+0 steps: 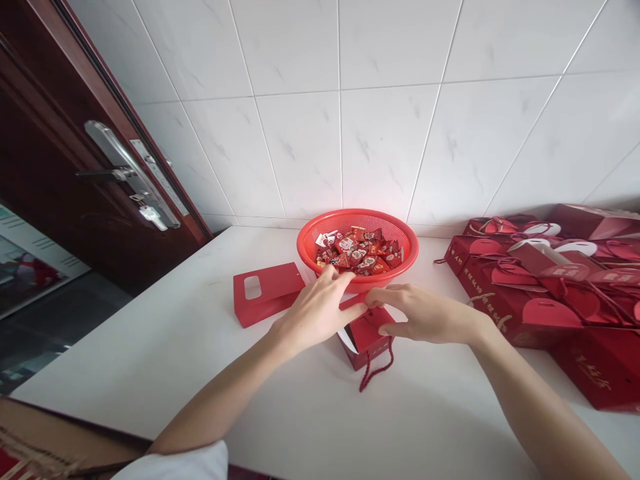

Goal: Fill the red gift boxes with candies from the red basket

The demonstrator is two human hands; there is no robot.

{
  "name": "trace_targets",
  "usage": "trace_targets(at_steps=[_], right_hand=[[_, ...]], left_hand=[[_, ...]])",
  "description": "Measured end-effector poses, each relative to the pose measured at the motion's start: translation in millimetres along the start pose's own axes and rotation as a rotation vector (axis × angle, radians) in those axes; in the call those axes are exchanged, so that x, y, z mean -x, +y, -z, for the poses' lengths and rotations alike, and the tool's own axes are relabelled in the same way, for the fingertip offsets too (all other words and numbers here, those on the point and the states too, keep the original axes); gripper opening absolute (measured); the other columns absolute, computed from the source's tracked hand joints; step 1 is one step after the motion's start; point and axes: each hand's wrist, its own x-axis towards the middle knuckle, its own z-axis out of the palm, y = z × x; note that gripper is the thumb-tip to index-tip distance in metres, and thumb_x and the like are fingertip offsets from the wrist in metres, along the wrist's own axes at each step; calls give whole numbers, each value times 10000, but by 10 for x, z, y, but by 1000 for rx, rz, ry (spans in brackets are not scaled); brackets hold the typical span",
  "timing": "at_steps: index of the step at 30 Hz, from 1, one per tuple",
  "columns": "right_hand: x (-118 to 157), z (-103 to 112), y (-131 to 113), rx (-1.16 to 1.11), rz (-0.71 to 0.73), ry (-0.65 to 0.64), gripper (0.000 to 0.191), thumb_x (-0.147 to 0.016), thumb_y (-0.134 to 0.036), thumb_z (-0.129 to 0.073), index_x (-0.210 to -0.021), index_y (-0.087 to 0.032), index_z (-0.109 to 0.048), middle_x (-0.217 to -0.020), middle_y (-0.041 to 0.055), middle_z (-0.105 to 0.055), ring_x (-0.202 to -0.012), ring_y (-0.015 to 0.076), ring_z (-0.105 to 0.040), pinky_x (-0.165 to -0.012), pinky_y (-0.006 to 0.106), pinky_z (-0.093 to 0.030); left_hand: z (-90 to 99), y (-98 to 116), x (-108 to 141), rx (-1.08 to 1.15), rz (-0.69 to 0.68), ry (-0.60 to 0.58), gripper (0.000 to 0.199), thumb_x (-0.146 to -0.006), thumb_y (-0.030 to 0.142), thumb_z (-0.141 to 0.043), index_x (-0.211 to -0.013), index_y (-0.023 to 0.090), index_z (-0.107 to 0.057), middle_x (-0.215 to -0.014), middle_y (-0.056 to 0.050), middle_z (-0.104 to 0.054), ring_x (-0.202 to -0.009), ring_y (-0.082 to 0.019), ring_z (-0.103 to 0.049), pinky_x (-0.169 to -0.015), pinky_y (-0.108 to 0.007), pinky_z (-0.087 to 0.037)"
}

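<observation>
A small red gift box (367, 337) with a twisted red cord handle (376, 375) stands on the white table in front of me. Its top flaps are partly raised, and a white inner edge shows on the left. My right hand (425, 313) grips the box top from the right, thumb on the near side and fingers curled over the far part. From the left comes my left hand (317, 303), fingers spread near the basket rim, its thumb touching the box top. Just behind, a red plastic basket (306, 250) holds many wrapped candies (357, 253).
A red box sleeve (270, 290) with a cut-out window lies to the left. Several red gift boxes (530, 287) with cords crowd the right side. White tiled wall (300, 133) backs the table (165, 333). A dark door (60, 100) with keys in its lock stands at left.
</observation>
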Motion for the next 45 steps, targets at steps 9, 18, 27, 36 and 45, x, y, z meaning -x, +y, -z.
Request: trace_targets(at_steps=[9, 18, 27, 36, 45], right_hand=[[21, 80, 13, -19, -42, -111, 283, -899, -246, -588, -1177, -216, -632, -1093, 55, -704, -930, 225, -652, -784, 337, -475], [73, 133, 128, 43, -188, -15, 196, -883, -350, -582, -981, -202, -664, -1055, 84, -706, -931, 247, -652, -730, 334, -483], [105, 41, 392, -39, -266, -224, 483, -787, -651, -662, -869, -195, -797, -963, 116, -766, -928, 300, -692, -706, 343, -508], [292, -213, 517, -257, -211, -235, 339, -841, -463, -657, -970, -184, -801, -959, 87, -783, -842, 229, -710, -788, 324, -524], [288, -407, 565, -614, -240, -68, 391, -728, -523, -761, -682, -140, -698, -689, 15, -672, -681, 150, -570, -695, 297, -475]], left_hand=[[-36, -111, -158, 382, -299, -127, 515, -896, 205, -556, -1404, 286, -544, -1353, -48, -602, -1176, -213, -630, -995, -330, -515], [-22, -114, -129, 26, -59, -263, 501, -868, 523, -620, -1284, 245, -617, -1330, -109, -618, -1229, -333, -580, -913, -393, -502], [-53, -125, -208, 36, -60, -351, 748, -849, 664, -569, -1454, 240, -450, -1394, -155, -601, -1274, -367, -567, -859, -367, -490], [-226, -185, -302, 61, -39, -395, 1128, -740, 888, -512, -1599, 208, -244, -1622, -201, -333, -1462, -416, -363, -1053, -457, -414], [-208, -157, -282, 37, -30, -386, 1109, -727, 885, -524, -1585, 229, -273, -1575, -193, -422, -1404, -403, -456, -1001, -428, -460]])
